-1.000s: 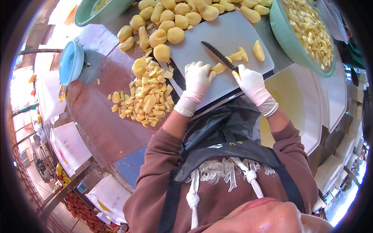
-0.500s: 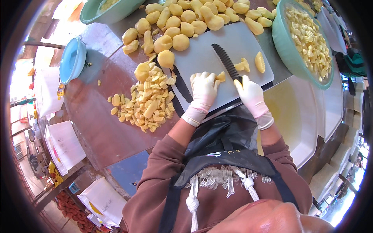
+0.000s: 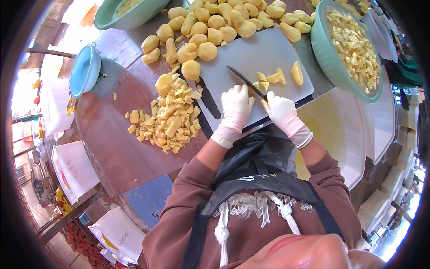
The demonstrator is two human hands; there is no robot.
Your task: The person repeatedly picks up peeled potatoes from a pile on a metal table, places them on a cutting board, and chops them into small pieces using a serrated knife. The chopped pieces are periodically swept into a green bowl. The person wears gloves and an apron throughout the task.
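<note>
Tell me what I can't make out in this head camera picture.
In the head view:
Anything under the left hand: covered by it.
Knife: handle mostly hidden by the right hand.
Upper-left green basin: cut off by the top edge.
Reddish heap, lower left: too blurred to identify.

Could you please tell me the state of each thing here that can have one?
Wavy-bladed knife: held
Right hand: gloved, fingers closed on the knife handle
Left hand: gloved, fingers curled, any grip hidden
Cutting board: lying flat, partly covered
Ridged slice: cut, lying on the board
Whole potatoes: peeled, heaped
Chopped potatoes: piled loosely
Right green bowl: well filled
</note>
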